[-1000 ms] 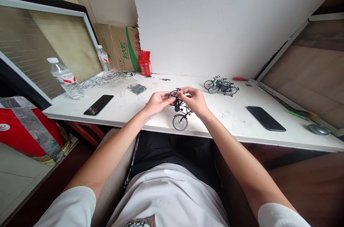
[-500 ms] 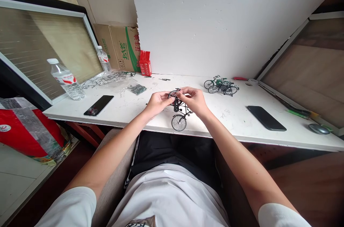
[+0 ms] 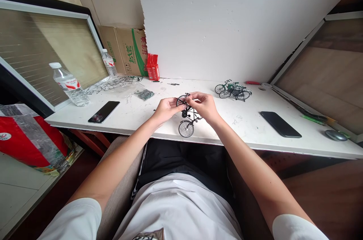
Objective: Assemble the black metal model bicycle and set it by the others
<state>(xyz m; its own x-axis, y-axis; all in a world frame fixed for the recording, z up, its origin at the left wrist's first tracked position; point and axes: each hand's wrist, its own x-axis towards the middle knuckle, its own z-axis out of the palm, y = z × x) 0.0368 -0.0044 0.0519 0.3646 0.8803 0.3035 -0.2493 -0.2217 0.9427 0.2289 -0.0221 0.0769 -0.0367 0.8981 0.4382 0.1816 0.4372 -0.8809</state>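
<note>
A small black model bicycle (image 3: 186, 128) is held between my two hands above the front part of the white table. One spoked wheel hangs toward me; the other wheel is up between my fingers. My left hand (image 3: 167, 110) pinches the bicycle from the left, near the upper wheel. From the right, my right hand (image 3: 204, 105) grips it, with the thumb at that wheel's hub. Fingers hide part of the frame and the upper wheel. Two more model bicycles, one green (image 3: 227, 85) and one black (image 3: 241, 93), stand together at the back right.
Black part frames (image 3: 121, 83) and a small bag of parts (image 3: 146, 94) lie at back left. A phone (image 3: 104, 111) and bottle (image 3: 69, 84) are left; another phone (image 3: 280, 124) and a mouse (image 3: 336, 135) are right. A red box (image 3: 152, 67) stands near the white board (image 3: 227, 28).
The model bicycle has turned slightly in my hands, its lower wheel shifting a little to the left. Both hands keep almost the same place and grip.
</note>
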